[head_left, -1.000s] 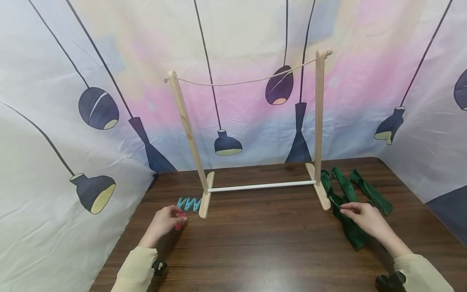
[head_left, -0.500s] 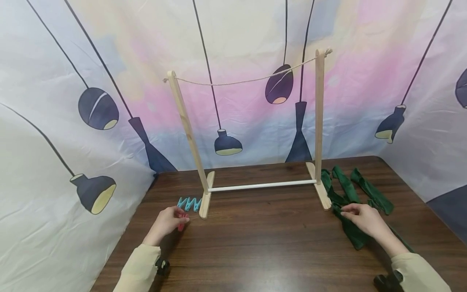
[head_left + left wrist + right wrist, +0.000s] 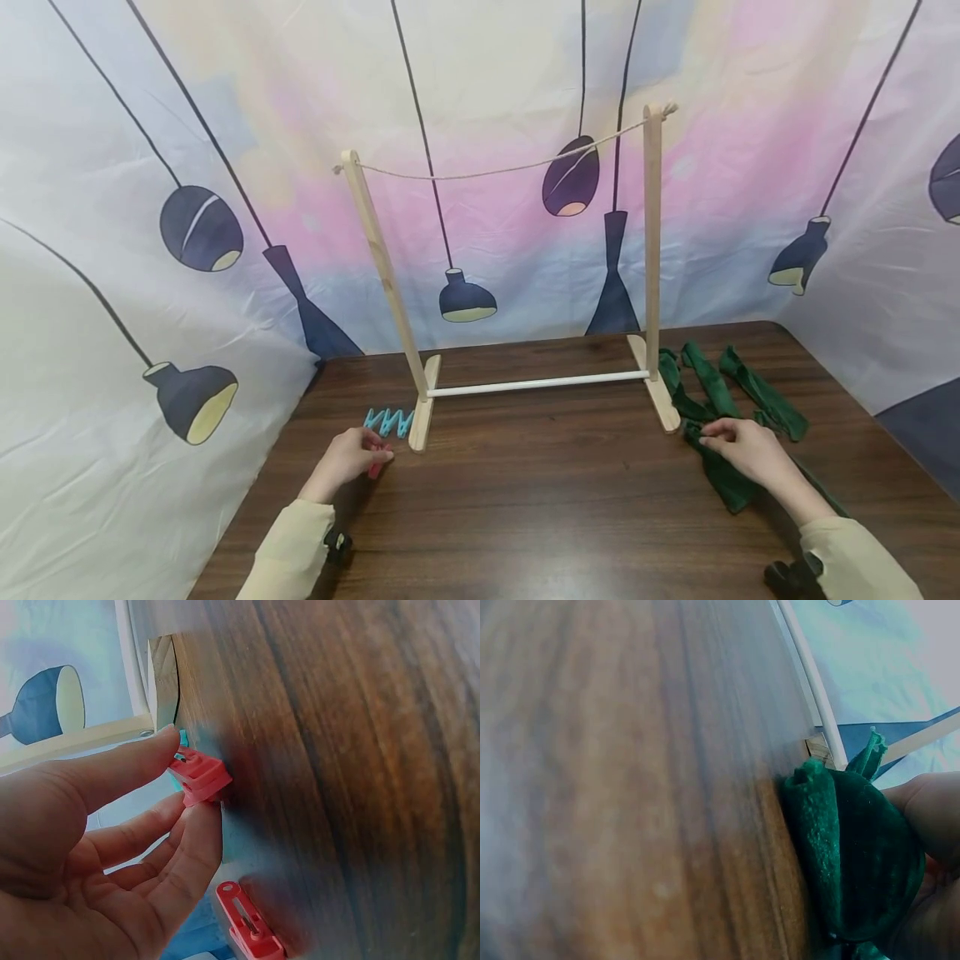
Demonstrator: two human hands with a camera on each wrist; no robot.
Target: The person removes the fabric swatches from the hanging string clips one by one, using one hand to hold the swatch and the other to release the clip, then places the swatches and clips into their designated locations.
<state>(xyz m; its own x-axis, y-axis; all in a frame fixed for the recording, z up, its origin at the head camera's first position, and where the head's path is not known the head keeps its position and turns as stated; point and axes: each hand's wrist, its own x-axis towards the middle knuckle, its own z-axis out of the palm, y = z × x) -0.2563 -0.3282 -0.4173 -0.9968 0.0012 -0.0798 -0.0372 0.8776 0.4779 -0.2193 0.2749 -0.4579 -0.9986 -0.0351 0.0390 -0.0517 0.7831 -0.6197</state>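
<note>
My left hand (image 3: 347, 458) pinches a red clothespin (image 3: 201, 777) between thumb and fingers, low over the table at the left. A second red clothespin (image 3: 249, 924) lies on the wood below that hand in the left wrist view. Just beyond it, several light blue clothespins (image 3: 386, 422) sit in a row beside the rack's left foot. On the right, my right hand (image 3: 756, 454) pinches the upper end of a dark green velvety cloth strip (image 3: 726, 482); the right wrist view shows its folded fabric (image 3: 870, 855) bulging against the thumb.
A wooden rack stands mid-table, with a left post (image 3: 386, 275), a right post (image 3: 652, 250), a white crossbar (image 3: 536, 384) and a sagging string (image 3: 480, 175) on top. More green cloth strips (image 3: 765, 392) lie right of it on the brown table (image 3: 525, 500).
My left hand has shifted slightly right and toward me with the red clothespin. The right hand has stayed almost in place at the green cloth strip.
</note>
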